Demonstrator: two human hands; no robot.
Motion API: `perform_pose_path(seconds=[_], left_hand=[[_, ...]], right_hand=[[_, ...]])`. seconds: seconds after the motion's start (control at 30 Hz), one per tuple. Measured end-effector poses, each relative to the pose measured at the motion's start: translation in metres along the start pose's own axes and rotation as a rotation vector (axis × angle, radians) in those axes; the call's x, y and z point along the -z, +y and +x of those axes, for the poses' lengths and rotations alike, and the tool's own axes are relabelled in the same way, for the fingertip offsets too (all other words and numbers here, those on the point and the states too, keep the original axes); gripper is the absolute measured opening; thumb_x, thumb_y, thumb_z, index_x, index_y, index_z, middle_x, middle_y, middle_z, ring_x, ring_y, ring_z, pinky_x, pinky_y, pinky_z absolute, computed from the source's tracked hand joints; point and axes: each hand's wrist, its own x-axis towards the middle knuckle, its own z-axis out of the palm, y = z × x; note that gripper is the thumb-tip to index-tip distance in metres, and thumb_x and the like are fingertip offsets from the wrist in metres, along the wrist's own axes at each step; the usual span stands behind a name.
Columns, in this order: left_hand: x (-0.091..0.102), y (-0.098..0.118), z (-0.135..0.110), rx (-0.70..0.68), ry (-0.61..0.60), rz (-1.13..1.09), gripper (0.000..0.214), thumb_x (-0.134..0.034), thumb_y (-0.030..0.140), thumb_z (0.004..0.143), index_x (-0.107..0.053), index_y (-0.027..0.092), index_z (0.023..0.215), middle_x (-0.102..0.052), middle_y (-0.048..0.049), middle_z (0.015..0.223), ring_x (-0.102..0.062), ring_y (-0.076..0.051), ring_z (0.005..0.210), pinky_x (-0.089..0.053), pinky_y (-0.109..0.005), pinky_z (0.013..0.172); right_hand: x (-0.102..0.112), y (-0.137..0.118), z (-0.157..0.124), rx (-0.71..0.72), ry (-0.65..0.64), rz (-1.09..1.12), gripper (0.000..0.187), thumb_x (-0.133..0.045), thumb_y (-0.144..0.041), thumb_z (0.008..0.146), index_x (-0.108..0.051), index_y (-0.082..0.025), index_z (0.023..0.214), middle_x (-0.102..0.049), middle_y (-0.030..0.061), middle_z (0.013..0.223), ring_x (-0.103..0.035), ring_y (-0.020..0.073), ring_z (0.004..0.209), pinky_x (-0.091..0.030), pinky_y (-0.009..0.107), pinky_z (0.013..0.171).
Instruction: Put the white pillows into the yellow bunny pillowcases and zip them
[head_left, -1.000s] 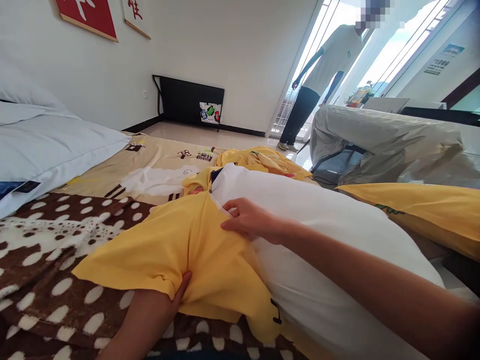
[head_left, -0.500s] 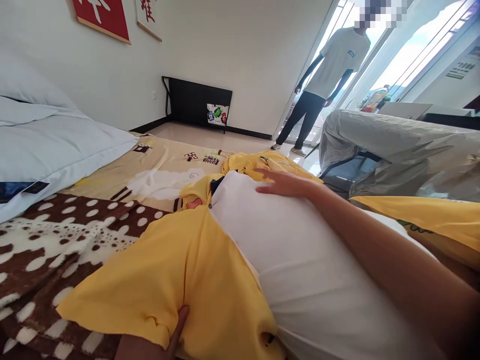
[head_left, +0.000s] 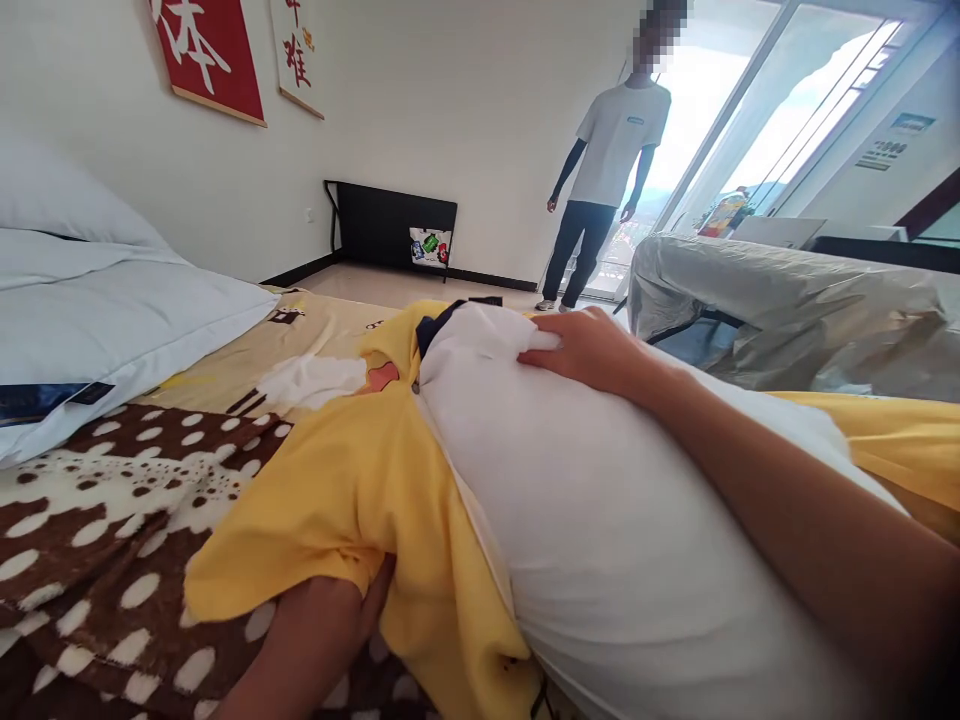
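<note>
A puffy white pillow (head_left: 592, 490) lies across the bed in front of me, with a yellow pillowcase (head_left: 442, 530) open along its left side. More yellow cloth shows at the far right. My left hand (head_left: 352, 600) grips a gathered fold of the pillowcase, its fingers mostly hidden by the cloth. Over the far end of the pillow, my right hand (head_left: 592, 350) has its fingers curled into the white fabric, pinching it up. A dark blue patch and a pink print show on the pillowcase near that end.
Beneath lie a brown dotted blanket (head_left: 150, 500) and a beige printed sheet (head_left: 322, 330). White pillows (head_left: 150, 310) are at left. A person (head_left: 615, 150) stands by the window. A plastic-wrapped piece of furniture (head_left: 780, 310) is at right, a black folded panel (head_left: 390, 220) against the wall.
My left hand has moved forward and slightly right with the pillowcase fold. My right hand's fingers, outstretched before, now curl into the pillow. The view has shifted, and the standing person appears further left.
</note>
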Motion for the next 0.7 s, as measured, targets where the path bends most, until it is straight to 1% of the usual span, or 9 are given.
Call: perform_pose_path(seconds=[0.1, 0.2, 0.27, 0.33, 0.37, 0.47, 0.5, 0.57, 0.7], left_hand=[[-0.002, 0.012, 0.03, -0.036, 0.014, 0.045, 0.023, -0.058, 0.039, 0.088, -0.063, 0.019, 0.099, -0.063, -0.0058, 0.104, -0.061, -0.018, 0.093, -0.052, -0.035, 0.082], [0.0, 0.029, 0.047, -0.085, -0.002, 0.191, 0.028, -0.064, 0.04, 0.081, -0.062, 0.017, 0.064, -0.063, -0.0065, 0.07, -0.062, -0.022, 0.076, -0.046, -0.032, 0.069], [0.007, 0.042, 0.043, -0.14, -0.039, 0.401, 0.036, -0.06, 0.041, 0.082, -0.058, 0.019, 0.053, -0.059, -0.0076, 0.058, -0.061, -0.025, 0.067, -0.038, -0.03, 0.06], [0.017, 0.057, 0.031, -0.229, 0.004, 0.572, 0.036, -0.05, 0.04, 0.086, -0.058, 0.021, 0.057, -0.059, -0.0066, 0.056, -0.058, -0.023, 0.06, -0.032, -0.029, 0.056], [0.023, 0.065, 0.024, -0.305, 0.078, 0.582, 0.034, -0.047, 0.039, 0.087, -0.059, 0.021, 0.061, -0.061, -0.0054, 0.058, -0.057, -0.021, 0.059, -0.032, -0.028, 0.056], [0.039, 0.086, 0.01, -0.607, 0.436, 0.432, 0.024, -0.043, 0.034, 0.09, -0.06, 0.022, 0.077, -0.064, -0.0019, 0.068, -0.056, -0.016, 0.06, -0.037, -0.026, 0.061], [0.042, 0.093, 0.01, -0.692, 0.53, 0.378, 0.022, -0.042, 0.032, 0.09, -0.06, 0.022, 0.083, -0.064, -0.0016, 0.073, -0.056, -0.015, 0.063, -0.04, -0.025, 0.064], [0.046, 0.106, 0.018, -0.783, 0.631, 0.36, 0.02, -0.042, 0.03, 0.091, -0.06, 0.02, 0.093, -0.063, -0.0032, 0.082, -0.059, -0.015, 0.073, -0.043, -0.025, 0.071], [0.043, 0.126, 0.043, -0.773, 0.588, 0.571, 0.025, -0.048, 0.027, 0.086, -0.059, 0.016, 0.105, -0.06, -0.0094, 0.101, -0.056, -0.025, 0.098, -0.047, -0.033, 0.081]], right_hand=[[0.047, -0.006, -0.013, -0.016, 0.186, -0.191, 0.041, -0.058, -0.05, 0.082, -0.069, -0.025, 0.112, -0.067, 0.0035, 0.072, -0.061, 0.0227, 0.075, -0.04, 0.032, 0.066], [0.071, -0.018, -0.032, 0.009, 0.307, -0.404, 0.043, -0.051, -0.052, 0.087, -0.067, -0.024, 0.115, -0.067, 0.006, 0.073, -0.059, 0.0231, 0.071, -0.035, 0.032, 0.063], [0.066, -0.032, -0.047, 0.061, 0.285, -0.487, 0.042, -0.045, -0.051, 0.09, -0.064, -0.025, 0.118, -0.069, 0.007, 0.078, -0.059, 0.0223, 0.069, -0.032, 0.031, 0.061], [0.046, -0.048, -0.062, 0.17, 0.158, -0.52, 0.042, -0.042, -0.046, 0.093, -0.059, -0.024, 0.125, -0.069, 0.0078, 0.081, -0.059, 0.0216, 0.069, -0.03, 0.03, 0.059], [0.034, -0.057, -0.068, 0.24, 0.085, -0.524, 0.042, -0.041, -0.04, 0.094, -0.054, -0.022, 0.13, -0.069, 0.0082, 0.081, -0.059, 0.0212, 0.069, -0.03, 0.03, 0.058], [0.005, -0.08, -0.081, 0.404, -0.042, -0.514, 0.054, -0.036, -0.025, 0.094, -0.03, -0.017, 0.147, -0.068, 0.0089, 0.079, -0.059, 0.0202, 0.068, -0.029, 0.03, 0.057], [0.002, -0.086, -0.084, 0.416, -0.047, -0.511, 0.059, -0.036, -0.025, 0.094, -0.021, -0.016, 0.15, -0.068, 0.0089, 0.078, -0.059, 0.0201, 0.066, -0.029, 0.03, 0.056], [0.005, -0.094, -0.086, 0.416, -0.059, -0.506, 0.066, -0.037, -0.03, 0.094, -0.009, -0.017, 0.152, -0.068, 0.0086, 0.078, -0.058, 0.0202, 0.064, -0.027, 0.03, 0.054], [0.02, -0.098, -0.089, 0.42, -0.114, -0.483, 0.065, -0.04, -0.035, 0.094, -0.014, -0.023, 0.152, -0.068, 0.0072, 0.078, -0.059, 0.0192, 0.062, -0.026, 0.029, 0.054]])
